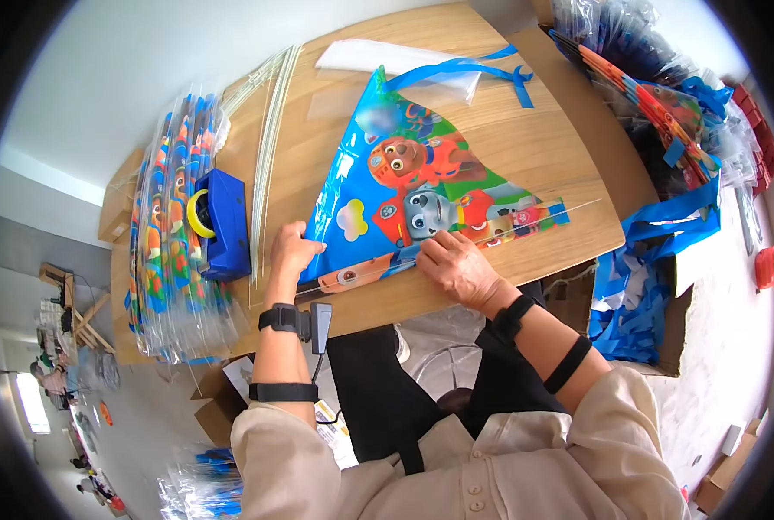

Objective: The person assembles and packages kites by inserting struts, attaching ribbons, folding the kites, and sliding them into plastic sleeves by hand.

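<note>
A colourful plastic kite (352, 186) printed with cartoon dogs lies on the wooden table, its pointed end away from me and blue ribbon tails (456, 68) at the tip. My left hand (293, 253) grips the kite's near left corner, thumb on top. Along the near edge runs a thin pale rod (569, 211), which sticks out past the kite's right corner. Fingers of my right hand (458, 270) are pinched together over that edge, around the rod; the exact contact is hidden under the hand.
A blue tape dispenser (226, 221) stands left of the kite, beside long thin white rods (274, 139). Bagged kites (174, 208) lie at the left edge. Clear plastic sleeves (361, 56) lie at the back. Right of the table, a cardboard box (680, 321) holds blue ribbon scraps.
</note>
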A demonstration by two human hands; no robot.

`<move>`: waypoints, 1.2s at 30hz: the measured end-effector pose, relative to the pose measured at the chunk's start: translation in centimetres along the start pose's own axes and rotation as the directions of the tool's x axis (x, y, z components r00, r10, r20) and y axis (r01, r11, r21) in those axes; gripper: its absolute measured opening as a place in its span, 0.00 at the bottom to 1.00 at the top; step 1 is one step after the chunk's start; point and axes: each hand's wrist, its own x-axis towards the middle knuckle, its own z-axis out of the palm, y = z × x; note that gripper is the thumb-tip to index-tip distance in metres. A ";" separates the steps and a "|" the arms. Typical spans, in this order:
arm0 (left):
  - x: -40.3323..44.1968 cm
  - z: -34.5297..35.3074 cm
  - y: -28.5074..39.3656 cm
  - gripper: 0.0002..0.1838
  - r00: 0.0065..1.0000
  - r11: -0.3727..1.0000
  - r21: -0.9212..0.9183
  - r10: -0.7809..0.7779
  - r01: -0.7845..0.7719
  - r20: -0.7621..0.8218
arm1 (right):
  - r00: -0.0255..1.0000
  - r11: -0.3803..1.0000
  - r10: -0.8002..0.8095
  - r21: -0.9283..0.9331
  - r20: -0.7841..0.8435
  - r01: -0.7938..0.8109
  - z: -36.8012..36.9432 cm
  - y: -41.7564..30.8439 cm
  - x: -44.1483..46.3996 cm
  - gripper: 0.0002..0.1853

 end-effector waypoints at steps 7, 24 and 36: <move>-2.2 -0.9 -0.8 0.07 0.991 0.921 -0.382 0.113 -0.077 0.072 | 0.986 0.960 0.164 0.236 -0.024 -0.154 0.7 0.0 -0.5 0.05; -6.0 2.1 -2.3 0.04 0.587 0.559 0.551 0.796 -0.620 -0.147 | 0.918 0.653 0.389 0.680 0.078 -0.334 0.5 1.5 -0.6 0.05; -6.0 2.0 -2.0 0.05 0.591 0.564 0.517 0.796 -0.643 -0.132 | 0.929 0.936 0.325 0.203 -0.177 -0.289 -1.9 3.5 -2.1 0.20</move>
